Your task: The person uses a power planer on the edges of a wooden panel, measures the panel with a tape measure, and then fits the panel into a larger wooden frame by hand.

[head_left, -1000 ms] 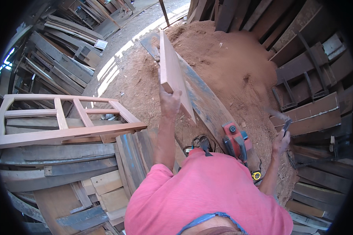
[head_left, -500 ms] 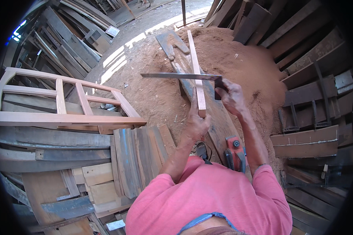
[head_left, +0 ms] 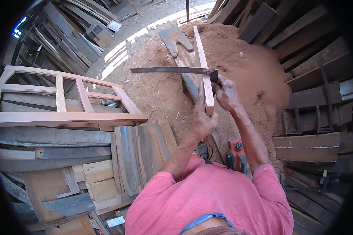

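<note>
A long, pale wooden strip [head_left: 200,53] is held up over the workbench plank, its near end toward me. My left hand [head_left: 204,119] grips that near end from the left and below, fingers along its side. My right hand [head_left: 226,93] is closed around the dark stock of a try square [head_left: 168,70], which it presses against the strip's right side. The square's metal blade lies across the strip and juts out far to the left. My right fingertips are partly hidden behind the strip and the stock.
A red electric planer [head_left: 236,150] rests on the worn bench plank [head_left: 220,143] near my body. Reddish sawdust [head_left: 255,70] is heaped beyond and right. A wooden frame [head_left: 66,117] lies on stacked boards at left; more boards [head_left: 306,147] lean at right.
The strip has been raised and turned, showing more of its side face. The square has come down flush across it, and my right hand has moved in closer to the strip.
</note>
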The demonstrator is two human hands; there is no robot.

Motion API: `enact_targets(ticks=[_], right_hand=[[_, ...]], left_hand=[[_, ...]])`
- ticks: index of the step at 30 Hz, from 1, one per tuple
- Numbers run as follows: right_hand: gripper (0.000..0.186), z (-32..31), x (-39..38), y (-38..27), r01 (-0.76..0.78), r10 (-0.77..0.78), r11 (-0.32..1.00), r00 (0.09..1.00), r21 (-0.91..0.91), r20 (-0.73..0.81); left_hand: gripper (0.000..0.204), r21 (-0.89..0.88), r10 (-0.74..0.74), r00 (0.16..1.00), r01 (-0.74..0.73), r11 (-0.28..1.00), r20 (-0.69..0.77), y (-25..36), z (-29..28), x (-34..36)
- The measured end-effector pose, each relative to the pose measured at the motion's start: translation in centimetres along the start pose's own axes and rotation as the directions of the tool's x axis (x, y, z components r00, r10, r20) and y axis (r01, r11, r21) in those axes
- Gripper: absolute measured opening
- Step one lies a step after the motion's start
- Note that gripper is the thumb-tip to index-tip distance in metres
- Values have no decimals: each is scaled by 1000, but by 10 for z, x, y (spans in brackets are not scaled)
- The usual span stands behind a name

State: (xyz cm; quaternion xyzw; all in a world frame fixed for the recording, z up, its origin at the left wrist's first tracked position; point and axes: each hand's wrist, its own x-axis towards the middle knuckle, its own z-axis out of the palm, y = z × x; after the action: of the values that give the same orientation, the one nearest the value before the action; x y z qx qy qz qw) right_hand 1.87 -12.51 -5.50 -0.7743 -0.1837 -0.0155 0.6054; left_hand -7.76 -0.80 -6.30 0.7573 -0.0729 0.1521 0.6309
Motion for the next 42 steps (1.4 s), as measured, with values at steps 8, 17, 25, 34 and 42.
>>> enact_targets(ticks=[8,17,25,34,42], right_hand=[[15,-63,-36,20,144,74,920,850,365,-521],[36,-168,-233,118,-423,308,899,794,-113,-524],[40,-162,-468,193,-616,620,306,707,-726,-339],[32,-137,-564,256,-610,840,423,542,-670,36],[35,-185,-439,220,-575,695,237,664,-783,-277]], left_hand=[[87,266,-215,974,227,937,-72,54,14,82],[91,251,-215,971,235,939,-104,65,28,134],[92,219,-230,972,235,947,-48,78,34,132],[84,429,-175,978,112,896,110,49,36,77],[87,435,14,957,-146,888,291,-4,39,1]])
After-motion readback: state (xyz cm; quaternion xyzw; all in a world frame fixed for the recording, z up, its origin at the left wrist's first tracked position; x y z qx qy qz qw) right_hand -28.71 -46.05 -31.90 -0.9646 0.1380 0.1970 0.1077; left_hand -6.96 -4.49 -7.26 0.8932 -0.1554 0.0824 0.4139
